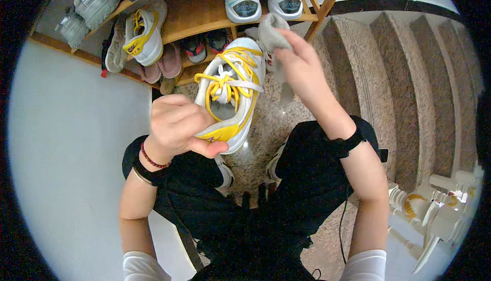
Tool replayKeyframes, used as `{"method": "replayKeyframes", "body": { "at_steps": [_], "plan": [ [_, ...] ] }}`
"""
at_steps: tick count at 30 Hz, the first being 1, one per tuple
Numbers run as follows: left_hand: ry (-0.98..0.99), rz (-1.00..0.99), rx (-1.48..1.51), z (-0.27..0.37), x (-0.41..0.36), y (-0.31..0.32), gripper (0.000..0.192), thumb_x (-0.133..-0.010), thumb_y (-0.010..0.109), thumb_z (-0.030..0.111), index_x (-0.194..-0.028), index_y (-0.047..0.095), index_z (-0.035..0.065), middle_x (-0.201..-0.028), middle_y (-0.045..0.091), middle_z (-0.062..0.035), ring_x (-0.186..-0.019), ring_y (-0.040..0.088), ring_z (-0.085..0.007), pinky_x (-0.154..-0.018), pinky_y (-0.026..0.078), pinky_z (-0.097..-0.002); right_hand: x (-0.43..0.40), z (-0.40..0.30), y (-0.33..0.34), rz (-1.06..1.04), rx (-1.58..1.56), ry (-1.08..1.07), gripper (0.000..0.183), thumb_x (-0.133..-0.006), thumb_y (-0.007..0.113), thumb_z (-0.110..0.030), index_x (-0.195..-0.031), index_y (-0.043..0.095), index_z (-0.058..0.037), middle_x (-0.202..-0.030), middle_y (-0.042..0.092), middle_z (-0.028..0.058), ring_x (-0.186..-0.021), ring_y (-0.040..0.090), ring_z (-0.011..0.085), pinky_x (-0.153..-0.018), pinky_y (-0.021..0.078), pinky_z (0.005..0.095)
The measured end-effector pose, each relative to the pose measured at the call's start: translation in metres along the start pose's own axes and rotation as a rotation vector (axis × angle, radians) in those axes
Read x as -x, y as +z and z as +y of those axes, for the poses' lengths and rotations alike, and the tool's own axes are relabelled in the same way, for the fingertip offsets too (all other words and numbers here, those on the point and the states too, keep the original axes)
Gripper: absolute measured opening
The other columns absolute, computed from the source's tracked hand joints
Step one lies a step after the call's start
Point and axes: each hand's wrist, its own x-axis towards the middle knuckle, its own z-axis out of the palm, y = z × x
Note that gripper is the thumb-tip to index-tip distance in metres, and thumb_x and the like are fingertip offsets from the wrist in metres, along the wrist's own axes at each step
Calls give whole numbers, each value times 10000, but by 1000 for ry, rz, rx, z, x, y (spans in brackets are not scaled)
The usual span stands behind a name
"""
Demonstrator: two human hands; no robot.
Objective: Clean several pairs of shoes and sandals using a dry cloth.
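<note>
My left hand (184, 127) grips the heel of a white and yellow Nike sneaker (245, 121), its fingers partly inside the collar. The sneaker is held up over the floor, toe pointing away, with its opening facing me. Yellow laces and a white lace or strap lie knotted over its tongue. Right of the toe, my right hand (297, 60) pinches a light grey cloth (273, 35), part of which hangs blurred below the fingers. Whether the cloth touches the sneaker I cannot tell. A similar yellow and white sneaker (147, 39) stands on the wooden rack at the upper left.
The wooden shoe rack (191, 23) ahead holds several shoes, among them white and teal sneakers (243, 0) and pink slippers (170, 60). Carpeted stairs (395, 89) lie to the right, above a white balustrade (433, 212). A pale wall (76, 146) borders the left. A black cable (340, 227) hangs by my right forearm.
</note>
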Motion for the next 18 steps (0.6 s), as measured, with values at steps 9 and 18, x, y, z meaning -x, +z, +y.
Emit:
{"method": "replayKeyframes", "body": {
  "at_steps": [9, 18],
  "plan": [
    [-109, 77, 60, -2, 2, -2, 433, -671, 817, 456, -642, 623, 70, -565, 578, -17, -468, 551, -186, -469, 425, -273, 7, -9, 1, -268, 14, 49, 353, -764, 462, -5, -1053, 664, 2, -798, 635, 29, -750, 547, 81, -680, 441, 243],
    [-252, 73, -52, -4, 5, 5, 346, -662, 819, 336, -665, 617, 55, -575, 552, -59, -475, 539, -221, -474, 428, -306, 15, -6, 9, -312, 334, -51, 260, -719, 495, -32, -899, 676, 17, -854, 671, 210, -858, 661, 331, -816, 507, 408]
  ]
}}
